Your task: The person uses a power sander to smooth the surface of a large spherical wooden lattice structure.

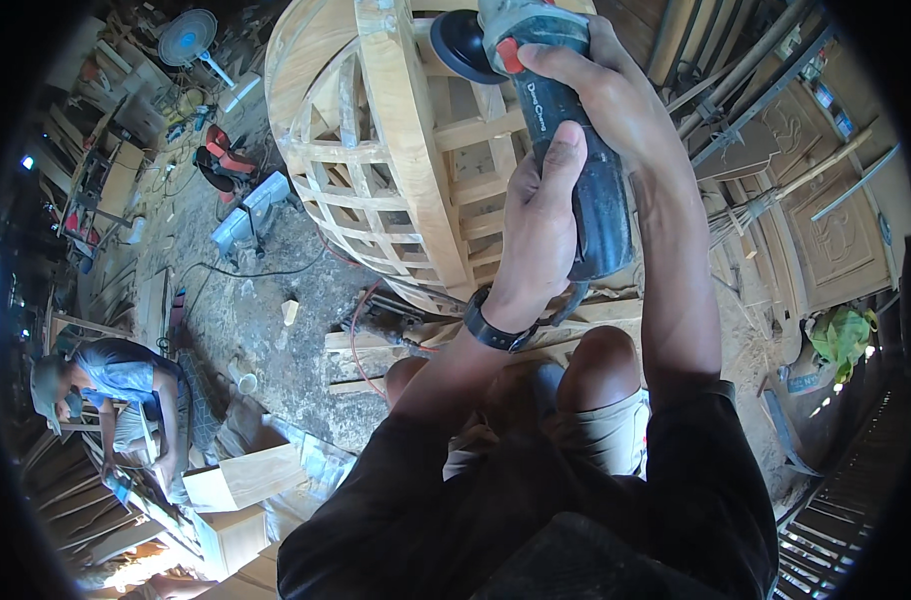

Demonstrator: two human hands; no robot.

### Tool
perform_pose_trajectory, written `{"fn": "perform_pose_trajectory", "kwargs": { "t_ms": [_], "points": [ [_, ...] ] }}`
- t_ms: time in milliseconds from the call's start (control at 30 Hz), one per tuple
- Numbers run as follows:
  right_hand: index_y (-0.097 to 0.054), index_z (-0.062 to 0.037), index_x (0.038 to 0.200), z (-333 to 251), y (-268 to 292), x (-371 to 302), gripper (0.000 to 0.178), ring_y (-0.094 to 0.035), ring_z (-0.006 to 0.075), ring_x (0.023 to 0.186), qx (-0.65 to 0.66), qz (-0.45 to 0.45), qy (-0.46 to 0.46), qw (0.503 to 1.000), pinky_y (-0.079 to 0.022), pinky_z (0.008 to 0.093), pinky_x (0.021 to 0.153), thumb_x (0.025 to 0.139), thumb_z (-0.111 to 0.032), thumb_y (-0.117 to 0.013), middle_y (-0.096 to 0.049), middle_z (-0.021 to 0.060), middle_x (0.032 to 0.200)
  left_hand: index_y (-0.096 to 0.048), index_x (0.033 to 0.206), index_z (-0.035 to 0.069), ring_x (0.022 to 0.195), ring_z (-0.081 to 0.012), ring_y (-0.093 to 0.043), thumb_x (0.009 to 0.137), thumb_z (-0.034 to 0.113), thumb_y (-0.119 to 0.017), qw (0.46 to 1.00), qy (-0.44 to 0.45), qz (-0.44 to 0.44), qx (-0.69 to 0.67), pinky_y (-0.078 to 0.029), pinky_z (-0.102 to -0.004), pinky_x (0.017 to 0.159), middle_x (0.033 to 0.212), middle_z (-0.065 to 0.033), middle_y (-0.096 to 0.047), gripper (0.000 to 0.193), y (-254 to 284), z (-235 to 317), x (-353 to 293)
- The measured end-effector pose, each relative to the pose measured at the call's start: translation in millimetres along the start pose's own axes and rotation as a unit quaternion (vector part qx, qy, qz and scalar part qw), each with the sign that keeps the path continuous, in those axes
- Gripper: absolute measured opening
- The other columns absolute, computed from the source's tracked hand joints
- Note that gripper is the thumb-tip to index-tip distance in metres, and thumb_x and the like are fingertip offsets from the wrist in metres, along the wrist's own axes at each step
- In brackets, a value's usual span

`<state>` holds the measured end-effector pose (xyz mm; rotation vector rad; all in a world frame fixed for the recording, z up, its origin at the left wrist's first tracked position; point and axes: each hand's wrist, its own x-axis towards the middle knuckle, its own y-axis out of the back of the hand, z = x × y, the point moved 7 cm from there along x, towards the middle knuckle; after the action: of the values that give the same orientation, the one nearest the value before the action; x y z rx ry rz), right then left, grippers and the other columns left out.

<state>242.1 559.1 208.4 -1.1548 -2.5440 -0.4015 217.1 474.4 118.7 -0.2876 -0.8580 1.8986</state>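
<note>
Head view: hands (546, 215) on angle grinder (566, 130)

Dark grey angle grinder (576, 150) with a red switch and black disc; pale wooden lattice frame (396, 170); black wristband (496, 328); black sleeves; beige shorts (606, 430)

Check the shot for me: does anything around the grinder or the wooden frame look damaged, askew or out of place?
Nothing stands out as damaged. Both hands, left hand and right hand, grip the angle grinder, its disc at the round wooden lattice frame. The floor is cluttered with offcuts and a loose cable, which looks like ordinary workshop mess.
</note>
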Motion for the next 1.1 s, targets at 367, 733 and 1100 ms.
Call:
{"fn": "perform_pose_trajectory", "kwargs": {
  "t_ms": [367, 733, 1100],
  "points": [
    [-0.046, 0.0066, 0.125, 25.4, 3.7, -47.7, 0.062, -0.062, 0.0221, 0.102, 0.021, 0.036, 0.006, 0.999, -0.047, 0.0321, 0.090, 0.083, -0.031, -0.070, -0.064, 0.0167, 0.108, -0.057, 0.105, 0.003, 0.070, -0.0030, -0.051, 0.103, 0.039, -0.053, 0.996, 0.014, 0.001, 0.083, -0.042, -0.0215, 0.062, 0.083, 0.0031, -0.057, 0.036, 26.9, -28.9, -39.4],
    [-0.027, 0.0059, 0.140, 55.7, 17.5, -113.2, 0.076, -0.059, 0.0239, 0.108, 0.028, 0.090, 0.055, 0.994, -0.047, 0.0366, 0.096, 0.082, -0.014, -0.073, -0.054, 0.0198, 0.121, -0.052, 0.118, -0.005, 0.086, -0.0141, -0.058, 0.102, 0.045, -0.050, 0.971, 0.003, 0.049, 0.232, -0.047, -0.0311, 0.079, 0.095, -0.0091, -0.062, 0.053, 60.2, -65.0, -74.1],
    [-0.026, 0.0067, 0.140, 69.3, 9.3, -97.4, 0.089, -0.057, 0.0255, 0.110, -0.037, 0.110, 0.044, 0.992, -0.046, 0.0377, 0.097, 0.078, -0.026, -0.081, -0.051, 0.0204, 0.123, -0.053, 0.119, -0.010, 0.093, -0.0171, -0.061, 0.095, 0.056, -0.056, 0.956, -0.023, 0.062, 0.287, -0.048, -0.0330, 0.083, 0.101, -0.0146, -0.065, 0.070, 47.4, -41.5, -42.7]
  ]
}}
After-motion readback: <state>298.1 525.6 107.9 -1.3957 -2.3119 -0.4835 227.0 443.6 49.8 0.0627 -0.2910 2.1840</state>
